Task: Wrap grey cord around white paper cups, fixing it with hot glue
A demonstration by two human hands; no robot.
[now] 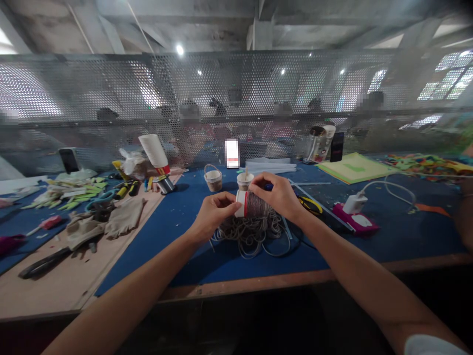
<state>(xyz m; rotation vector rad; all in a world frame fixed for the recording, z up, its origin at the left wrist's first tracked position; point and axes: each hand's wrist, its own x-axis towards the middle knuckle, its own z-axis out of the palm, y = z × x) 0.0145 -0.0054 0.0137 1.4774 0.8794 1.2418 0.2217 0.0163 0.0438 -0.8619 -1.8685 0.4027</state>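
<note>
A paper cup (pixel 241 202) lies sideways between my hands above the blue table mat (pixel 177 256). Grey-brown cord (pixel 255 205) is wound around much of its side, leaving a white and red band bare. My left hand (pixel 214 214) pinches the cup at its bare white end. Over the wound part, my right hand (pixel 275 195) has its fingertips closed at the cord; the exact grip is partly hidden. A loose heap of the same cord (pixel 247 239) rests beneath. Just beyond stand two small cord-wrapped cups, one with a looped handle (pixel 213 181) and another (pixel 244 180) near my right fingers.
Left are stacked paper cups (pixel 152 150), work gloves (pixel 123 217), blue scissors (pixel 101 199) and a black-handled tool (pixel 46 262). Right are yellow-handled pliers (pixel 310 204), a charger (pixel 355 202) on a magenta power block (pixel 360 222), and coloured sheets (pixel 358 167). A perforated screen (pixel 236 84) stands behind.
</note>
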